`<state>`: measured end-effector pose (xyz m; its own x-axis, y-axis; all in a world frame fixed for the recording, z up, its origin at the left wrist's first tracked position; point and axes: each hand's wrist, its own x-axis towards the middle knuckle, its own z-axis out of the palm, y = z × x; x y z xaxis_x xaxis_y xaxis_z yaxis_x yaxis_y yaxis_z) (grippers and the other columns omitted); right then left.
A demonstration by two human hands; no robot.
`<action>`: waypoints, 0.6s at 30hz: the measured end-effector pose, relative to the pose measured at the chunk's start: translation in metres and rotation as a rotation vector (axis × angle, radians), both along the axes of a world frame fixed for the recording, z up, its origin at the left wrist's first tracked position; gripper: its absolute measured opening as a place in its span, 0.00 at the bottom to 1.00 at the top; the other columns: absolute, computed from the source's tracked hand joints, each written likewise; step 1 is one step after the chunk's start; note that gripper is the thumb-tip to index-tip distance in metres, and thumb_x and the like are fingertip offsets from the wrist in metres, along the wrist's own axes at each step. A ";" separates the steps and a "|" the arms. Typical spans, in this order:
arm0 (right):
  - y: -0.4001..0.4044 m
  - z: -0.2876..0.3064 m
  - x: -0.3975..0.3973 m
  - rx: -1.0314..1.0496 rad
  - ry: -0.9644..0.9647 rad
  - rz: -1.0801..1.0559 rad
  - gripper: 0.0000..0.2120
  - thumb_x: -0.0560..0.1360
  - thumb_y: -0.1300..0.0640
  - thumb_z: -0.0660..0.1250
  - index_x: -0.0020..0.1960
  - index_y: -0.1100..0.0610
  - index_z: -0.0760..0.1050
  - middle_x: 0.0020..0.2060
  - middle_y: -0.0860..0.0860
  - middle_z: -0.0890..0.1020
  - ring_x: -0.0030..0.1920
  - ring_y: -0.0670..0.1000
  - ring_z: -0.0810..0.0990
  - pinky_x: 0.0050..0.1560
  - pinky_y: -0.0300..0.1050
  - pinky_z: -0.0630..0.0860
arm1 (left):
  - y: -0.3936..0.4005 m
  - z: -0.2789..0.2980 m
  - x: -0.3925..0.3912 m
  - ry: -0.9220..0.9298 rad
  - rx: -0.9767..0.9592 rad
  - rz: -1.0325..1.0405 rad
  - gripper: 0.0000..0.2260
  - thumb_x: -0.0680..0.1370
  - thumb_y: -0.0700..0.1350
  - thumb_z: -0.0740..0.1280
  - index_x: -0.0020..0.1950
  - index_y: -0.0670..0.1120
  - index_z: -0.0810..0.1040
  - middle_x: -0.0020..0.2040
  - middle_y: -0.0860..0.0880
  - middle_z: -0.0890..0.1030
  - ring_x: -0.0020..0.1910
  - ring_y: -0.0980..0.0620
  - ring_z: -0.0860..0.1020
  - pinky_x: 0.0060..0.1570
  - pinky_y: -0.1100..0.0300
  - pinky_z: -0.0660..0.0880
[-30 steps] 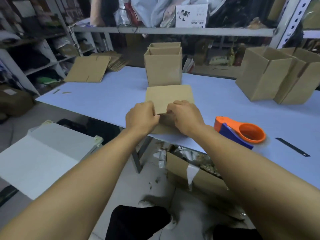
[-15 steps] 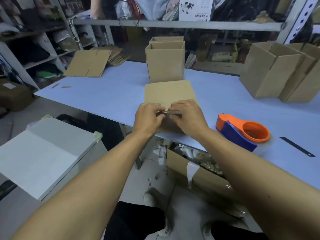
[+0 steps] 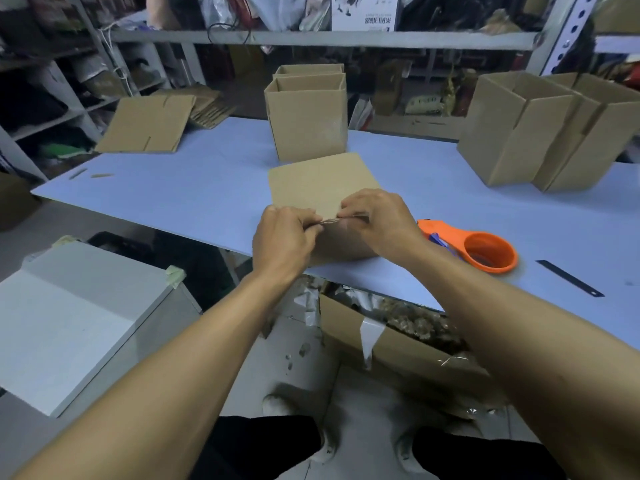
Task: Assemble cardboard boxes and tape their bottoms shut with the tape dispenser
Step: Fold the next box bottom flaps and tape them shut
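Hands, left [image 3: 282, 237] and right [image 3: 379, 221], pinch flat box [image 3: 320, 183] edge; floor carton [image 3: 391, 337] holds scraps.

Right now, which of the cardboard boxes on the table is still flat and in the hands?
The flat box at the near table edge: left hand and right hand pinch its near edge. The others stand opened behind it.
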<state>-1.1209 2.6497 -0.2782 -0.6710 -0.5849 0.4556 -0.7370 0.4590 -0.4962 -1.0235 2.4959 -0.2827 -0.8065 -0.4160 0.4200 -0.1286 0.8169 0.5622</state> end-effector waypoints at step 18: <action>0.125 -0.010 0.001 0.598 -0.033 -0.604 0.24 0.77 0.37 0.61 0.59 0.56 0.71 0.54 0.58 0.78 0.54 0.62 0.77 0.43 0.49 0.66 | -0.001 0.024 -0.029 -0.303 -0.116 -0.377 0.18 0.80 0.51 0.66 0.68 0.46 0.73 0.65 0.49 0.75 0.66 0.48 0.71 0.59 0.55 0.67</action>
<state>-1.1197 2.7750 -0.2887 -0.9530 -0.2581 0.1585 -0.2705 0.9607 -0.0621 -1.0524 2.4945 -0.2588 -0.9849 -0.0363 0.1693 0.0440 0.8931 0.4477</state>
